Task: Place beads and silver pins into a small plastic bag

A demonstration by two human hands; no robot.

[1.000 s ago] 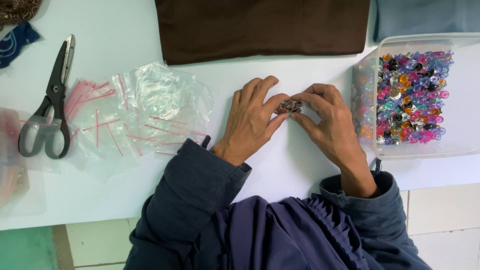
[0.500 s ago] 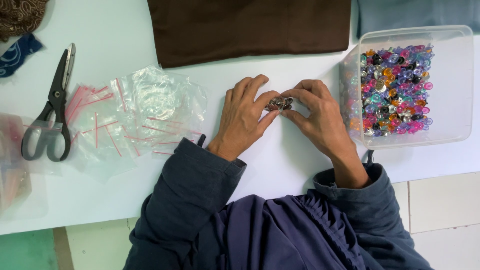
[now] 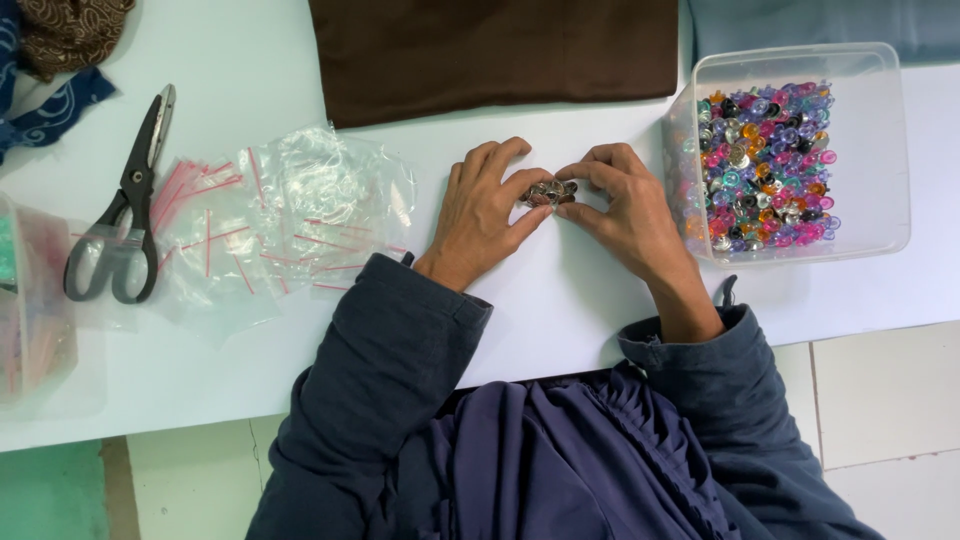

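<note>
At far left, a clear plastic container (image 3: pixel 40 320) cut off by the frame edge, contents blurred. Above it, patterned dark blue cloth (image 3: pixel 45 105) and brown patterned cloth (image 3: pixel 70 28) in the top corner. Just right of the container, grey-handled scissors (image 3: pixel 120 215) lying closed on the white table (image 3: pixel 560 300), blades pointing up and away. Beside the scissors, a loose heap of small clear zip bags (image 3: pixel 280 220) with red seal strips, overlapping one another, well short of touching the left hand. Along the top edge, a folded dark brown fabric (image 3: pixel 490 55). Below it, near the table's middle, left hand (image 3: pixel 485 215) palm down, fingers curled, thumb and fingertips pinching the left side of a small cluster of metallic snap buttons (image 3: pixel 548 192). Cluster resting on or just above the table between both hands; cannot tell which. Right hand (image 3: pixel 625 205) mirrored on the other side, thumb and fingertips closed on the cluster's right end. Both wrists in dark blue sleeves (image 3: pixel 400 350). Just beside the right hand, a clear rectangular plastic tub (image 3: pixel 880 150) partly filled with colourful snap buttons (image 3: pixel 765 165) in pink, purple, orange, blue and silver. Behind the tub, grey-blue fabric (image 3: pixel 830 25) at the top right.
</note>
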